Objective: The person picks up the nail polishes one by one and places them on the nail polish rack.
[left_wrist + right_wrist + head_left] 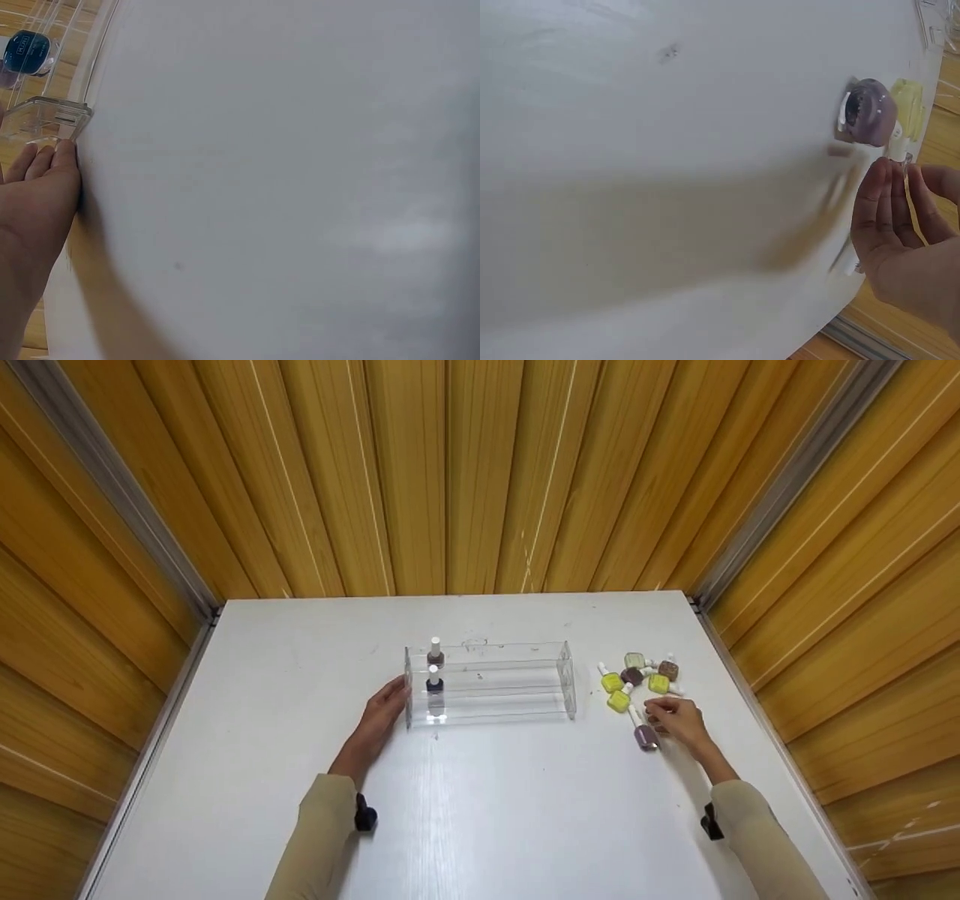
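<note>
A clear acrylic display rack with stepped tiers stands mid-table. My left hand touches its left end panel, fingers fairly straight in the left wrist view. At that end of the rack stand a dark blue nail polish bottle and, one tier behind, a dark brownish nail polish bottle, both white-capped. My right hand hovers beside a purple nail polish bottle lying on the table. In the right wrist view, a gap shows between its thumb and loosely bent fingers, and the purple bottle lies just past the fingertips.
Behind the right hand lies a loose group of bottles: yellow ones, a pale green one, a dark one and a brown one. The white table is bordered by yellow wood-look panels at the back and sides.
</note>
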`<state>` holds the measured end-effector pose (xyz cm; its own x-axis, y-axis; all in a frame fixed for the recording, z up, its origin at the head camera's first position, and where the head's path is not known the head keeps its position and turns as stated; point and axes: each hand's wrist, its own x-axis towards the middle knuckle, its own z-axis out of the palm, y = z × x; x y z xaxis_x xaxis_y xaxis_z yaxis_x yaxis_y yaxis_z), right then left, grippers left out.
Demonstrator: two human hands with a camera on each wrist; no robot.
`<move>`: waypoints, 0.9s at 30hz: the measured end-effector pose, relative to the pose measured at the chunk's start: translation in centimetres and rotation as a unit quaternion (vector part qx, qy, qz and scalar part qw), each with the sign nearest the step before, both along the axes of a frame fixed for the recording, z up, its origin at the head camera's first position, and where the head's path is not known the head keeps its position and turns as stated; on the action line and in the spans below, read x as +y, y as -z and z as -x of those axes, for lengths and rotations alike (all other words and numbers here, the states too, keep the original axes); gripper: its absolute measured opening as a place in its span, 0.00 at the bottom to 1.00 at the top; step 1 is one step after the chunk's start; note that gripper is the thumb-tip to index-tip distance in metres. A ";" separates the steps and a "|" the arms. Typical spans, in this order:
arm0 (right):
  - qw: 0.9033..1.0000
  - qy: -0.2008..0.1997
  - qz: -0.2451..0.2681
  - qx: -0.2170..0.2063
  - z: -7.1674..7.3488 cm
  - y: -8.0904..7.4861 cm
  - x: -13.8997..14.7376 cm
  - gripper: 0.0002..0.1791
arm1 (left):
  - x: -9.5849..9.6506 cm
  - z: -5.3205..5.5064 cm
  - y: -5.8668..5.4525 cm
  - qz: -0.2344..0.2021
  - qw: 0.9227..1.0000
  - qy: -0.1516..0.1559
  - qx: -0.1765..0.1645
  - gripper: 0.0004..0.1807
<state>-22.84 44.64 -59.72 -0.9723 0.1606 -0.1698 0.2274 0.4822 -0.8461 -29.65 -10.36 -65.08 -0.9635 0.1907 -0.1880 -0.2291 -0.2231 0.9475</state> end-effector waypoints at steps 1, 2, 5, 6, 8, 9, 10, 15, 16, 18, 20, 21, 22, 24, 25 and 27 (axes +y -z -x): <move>1.000 -0.001 0.007 -0.006 0.0 0.1 -0.1 0.21 | 0.0 0.0 0.0 0.001 1.000 0.000 -0.001 0.31; 1.000 -0.009 0.009 -0.011 0.1 0.2 -0.1 0.22 | 0.1 -0.1 0.0 0.001 1.000 -0.002 -0.003 0.31; 0.999 -0.031 -0.004 -0.024 0.1 0.4 -0.5 0.23 | 0.1 -0.2 0.0 0.002 1.000 -0.009 -0.011 0.31; 0.999 -0.035 -0.017 -0.026 0.2 0.4 -0.6 0.23 | 0.1 -0.2 0.0 0.003 1.000 -0.009 -0.011 0.31; 0.998 -0.042 -0.051 -0.023 0.2 0.4 -0.8 0.23 | 0.2 -0.2 -0.1 0.008 1.000 -0.010 -0.015 0.30; 0.997 -0.041 -0.067 -0.021 0.2 0.5 -1.0 0.22 | 0.2 -0.2 -0.1 0.008 1.000 -0.010 -0.014 0.31; 0.995 -0.042 -0.084 -0.017 0.2 0.5 -1.1 0.22 | 0.2 -0.3 -0.1 0.008 1.000 -0.010 -0.013 0.30; 0.991 -0.022 -0.129 -0.006 0.4 0.8 -1.3 0.20 | 0.2 -0.3 0.0 0.008 1.000 -0.009 -0.013 0.31; 0.991 -0.020 -0.133 -0.005 0.5 0.9 -1.2 0.20 | 0.3 -0.3 0.0 0.013 1.000 -0.006 -0.014 0.31; 0.991 -0.014 -0.134 -0.006 0.6 0.9 -1.1 0.20 | 0.3 -0.3 0.0 0.024 1.000 -0.002 -0.016 0.32; 0.992 -0.005 -0.127 -0.009 0.7 0.9 -0.9 0.20 | 0.3 -0.2 0.0 0.030 0.999 0.001 -0.016 0.32; 0.992 0.002 -0.122 -0.012 0.7 0.9 -0.9 0.20 | 0.3 -0.2 0.0 0.033 0.999 0.000 -0.018 0.32; 0.993 0.005 -0.116 -0.014 0.8 0.8 -0.8 0.21 | 0.3 -0.2 0.0 0.032 0.999 -0.001 -0.017 0.32; 0.995 0.020 -0.097 -0.017 0.8 0.6 -0.6 0.22 | 0.3 -0.1 0.0 0.029 0.999 -0.001 -0.015 0.32; 0.996 0.026 -0.087 -0.018 0.9 0.5 -0.6 0.23 | 0.2 -0.1 0.0 0.031 0.999 -0.001 -0.015 0.32; 0.997 0.037 -0.064 -0.021 0.8 0.1 -0.5 0.24 | 0.1 -0.1 -0.1 0.035 0.999 -0.001 -0.017 0.32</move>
